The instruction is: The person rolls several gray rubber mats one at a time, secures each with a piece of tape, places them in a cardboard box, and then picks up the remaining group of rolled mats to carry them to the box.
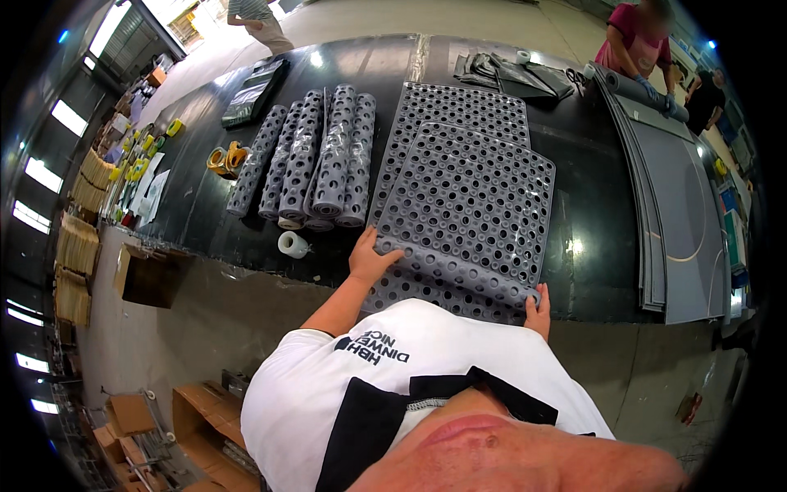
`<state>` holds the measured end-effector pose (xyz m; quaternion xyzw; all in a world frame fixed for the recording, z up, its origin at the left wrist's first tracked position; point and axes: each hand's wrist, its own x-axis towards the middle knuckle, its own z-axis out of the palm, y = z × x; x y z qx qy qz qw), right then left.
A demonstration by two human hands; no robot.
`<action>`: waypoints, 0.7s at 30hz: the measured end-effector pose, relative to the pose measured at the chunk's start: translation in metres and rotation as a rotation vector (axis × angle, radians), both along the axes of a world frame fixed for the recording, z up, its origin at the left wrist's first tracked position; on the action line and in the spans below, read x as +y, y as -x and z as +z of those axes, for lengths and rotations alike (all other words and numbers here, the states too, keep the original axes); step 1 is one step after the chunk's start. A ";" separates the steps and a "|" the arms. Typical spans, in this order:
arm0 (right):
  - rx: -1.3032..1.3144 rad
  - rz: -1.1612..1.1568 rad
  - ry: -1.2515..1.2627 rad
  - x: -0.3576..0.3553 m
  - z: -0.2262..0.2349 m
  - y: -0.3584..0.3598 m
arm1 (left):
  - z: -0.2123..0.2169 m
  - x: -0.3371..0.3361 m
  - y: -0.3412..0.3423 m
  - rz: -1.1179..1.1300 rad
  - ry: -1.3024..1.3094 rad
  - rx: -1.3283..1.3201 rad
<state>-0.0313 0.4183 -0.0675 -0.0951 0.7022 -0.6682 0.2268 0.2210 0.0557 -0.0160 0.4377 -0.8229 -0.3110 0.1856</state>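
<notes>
A grey rubber mat (479,197) full of round holes lies on the black table (586,221), on top of another flat mat. Its near edge is curled into a roll (459,275). My left hand (370,258) presses on the left end of that roll. My right hand (539,307) grips the right end at the table's front edge. Several finished mat rolls (316,160) lie side by side to the left.
A white tape roll (292,243) sits near my left hand, yellow tape rolls (225,157) further left. Grey sheets (680,205) are stacked at the right, where another person (639,41) works. Cardboard boxes (147,275) stand on the floor at left.
</notes>
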 end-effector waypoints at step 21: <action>0.185 -0.230 0.042 -0.065 0.008 0.062 | 0.017 -0.004 0.156 -0.528 0.567 -0.315</action>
